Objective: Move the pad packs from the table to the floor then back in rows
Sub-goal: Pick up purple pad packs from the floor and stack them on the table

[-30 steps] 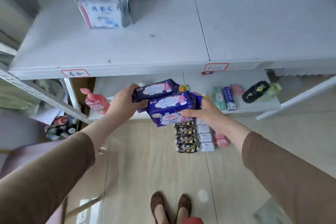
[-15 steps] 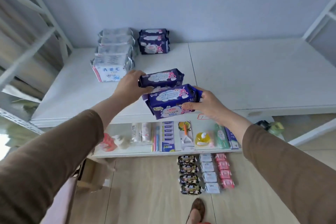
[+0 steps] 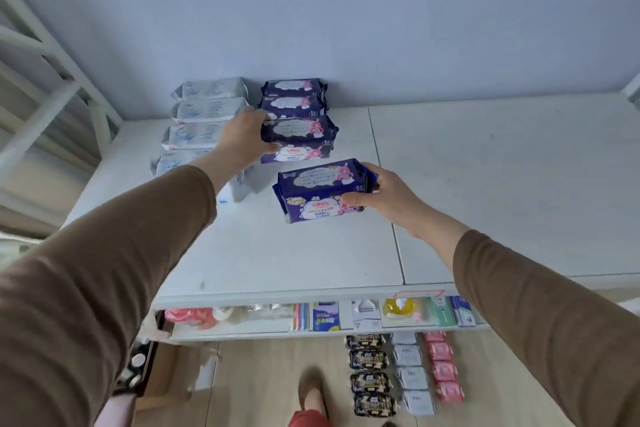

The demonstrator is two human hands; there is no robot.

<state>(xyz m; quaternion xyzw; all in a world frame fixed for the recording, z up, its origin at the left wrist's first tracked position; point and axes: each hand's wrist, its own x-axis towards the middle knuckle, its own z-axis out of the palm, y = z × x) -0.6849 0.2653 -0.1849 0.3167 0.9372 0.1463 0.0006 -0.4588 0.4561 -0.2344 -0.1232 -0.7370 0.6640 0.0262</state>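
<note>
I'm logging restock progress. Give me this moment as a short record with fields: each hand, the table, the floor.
left hand: left hand grips a navy pack at the front of the navy row
right hand: right hand grips a second navy pack nearer the table edge
table: table also holds a white row left of the navy one
floor: three rows remain: dark packs, pale packs, pink packs

Brown long sleeves (image 3: 104, 288), brown shoe (image 3: 311, 388)
</note>
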